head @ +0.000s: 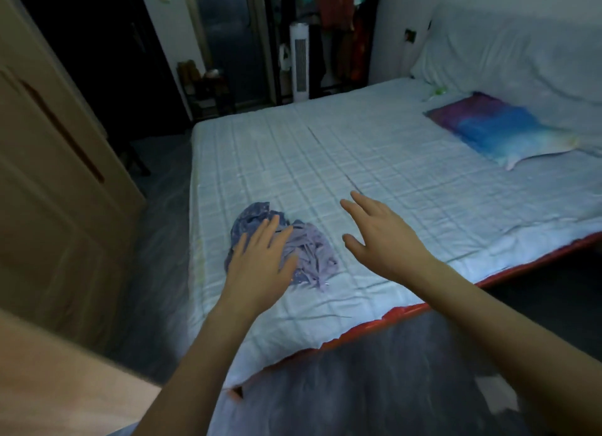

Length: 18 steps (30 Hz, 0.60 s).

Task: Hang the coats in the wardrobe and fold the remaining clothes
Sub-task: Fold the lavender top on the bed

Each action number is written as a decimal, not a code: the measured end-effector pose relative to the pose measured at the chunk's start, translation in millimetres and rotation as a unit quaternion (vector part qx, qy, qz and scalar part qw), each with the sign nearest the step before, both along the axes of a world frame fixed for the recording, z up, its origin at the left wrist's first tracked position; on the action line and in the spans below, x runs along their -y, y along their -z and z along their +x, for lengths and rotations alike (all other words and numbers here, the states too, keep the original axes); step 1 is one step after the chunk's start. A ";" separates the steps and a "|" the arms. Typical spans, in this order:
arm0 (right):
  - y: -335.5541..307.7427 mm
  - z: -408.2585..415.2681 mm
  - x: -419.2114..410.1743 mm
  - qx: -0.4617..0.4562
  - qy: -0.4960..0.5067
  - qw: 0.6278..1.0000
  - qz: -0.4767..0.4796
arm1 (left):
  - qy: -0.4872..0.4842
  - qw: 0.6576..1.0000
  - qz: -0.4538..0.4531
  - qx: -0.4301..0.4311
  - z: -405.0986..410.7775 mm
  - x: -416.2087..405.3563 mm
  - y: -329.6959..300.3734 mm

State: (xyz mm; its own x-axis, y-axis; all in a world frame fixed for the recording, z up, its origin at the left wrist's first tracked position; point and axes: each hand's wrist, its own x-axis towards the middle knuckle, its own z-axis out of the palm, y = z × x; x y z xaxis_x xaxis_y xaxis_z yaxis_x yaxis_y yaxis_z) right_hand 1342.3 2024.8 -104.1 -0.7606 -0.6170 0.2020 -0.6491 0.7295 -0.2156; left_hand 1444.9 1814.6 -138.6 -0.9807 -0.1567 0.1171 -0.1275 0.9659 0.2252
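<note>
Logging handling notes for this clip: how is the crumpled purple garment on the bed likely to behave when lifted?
The purple garment lies in a wrinkled heap on the bed, so it is probably thin and floppy and would likely droop and unfurl when lifted. It looks light for its size. The left hand reaches over it with straight fingers, gripping nothing; pushed, it would probably bunch rather than slide.

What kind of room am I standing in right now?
Most likely a bedroom. A wide bed with a pale checked sheet fills the view, a blue and purple pillow lies near its head, and clothes hang on an open dark rack at the far wall.
</note>
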 end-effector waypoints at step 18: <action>79.7 -188.8 27.9 0.117 -0.071 0.990 0.028 | -0.067 0.992 0.005 0.107 -145.0 23.4 67.1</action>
